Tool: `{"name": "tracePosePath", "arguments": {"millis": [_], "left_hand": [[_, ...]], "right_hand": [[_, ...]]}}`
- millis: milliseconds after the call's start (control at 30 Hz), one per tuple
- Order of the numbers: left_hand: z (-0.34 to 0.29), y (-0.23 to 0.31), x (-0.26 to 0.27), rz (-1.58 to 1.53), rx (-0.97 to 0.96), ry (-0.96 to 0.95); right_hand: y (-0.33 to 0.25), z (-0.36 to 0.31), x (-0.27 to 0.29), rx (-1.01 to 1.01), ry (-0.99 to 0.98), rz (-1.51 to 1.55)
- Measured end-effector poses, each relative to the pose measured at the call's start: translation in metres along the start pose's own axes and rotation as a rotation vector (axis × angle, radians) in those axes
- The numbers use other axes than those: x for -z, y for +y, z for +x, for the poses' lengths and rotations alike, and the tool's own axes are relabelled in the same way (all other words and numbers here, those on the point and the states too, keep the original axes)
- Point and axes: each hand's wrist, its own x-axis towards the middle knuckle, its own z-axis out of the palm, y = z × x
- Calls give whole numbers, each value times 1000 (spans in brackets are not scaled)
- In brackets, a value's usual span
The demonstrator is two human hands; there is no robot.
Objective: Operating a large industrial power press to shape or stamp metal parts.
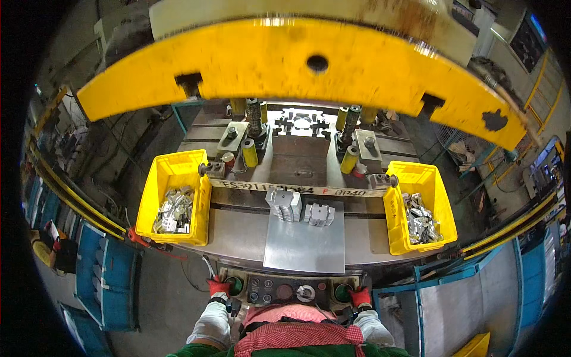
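My left hand [219, 287], in a red glove, is at the left end of a dark control panel [267, 302], beside a round green push button [235, 285]. At the panel's other end my right hand [360, 296], also red-gloved, reaches to a second green button [343, 292]. Both hands look open, fingers apart with nothing held; fine finger detail is small. Beyond the panel, a flat steel sheet [304, 247] lies on the press bed. On it stand a taller stack of shaped metal plates [284, 205] and a lower stack [319, 215].
Yellow bins [146, 205] [447, 205] with metal pieces stand at both sides of the press bed [235, 229]. Behind is a die with yellow guide posts [250, 153]. A large yellow press beam [315, 53] spans overhead. Blue metal racks [116, 285] flank me.
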Motion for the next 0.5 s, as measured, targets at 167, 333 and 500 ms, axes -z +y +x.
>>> {"name": "tracePosePath", "arguments": {"millis": [167,333,500], "left_hand": [[0,9,-8,-62,-2,-7],[12,-5,-5,-76,11,-34],[8,-15,18,124,7,-204]], "right_hand": [[20,14,-6,-16,35,41],[13,7,-5,29,-2,153],[21,22,-10,20,-41,143]]}}
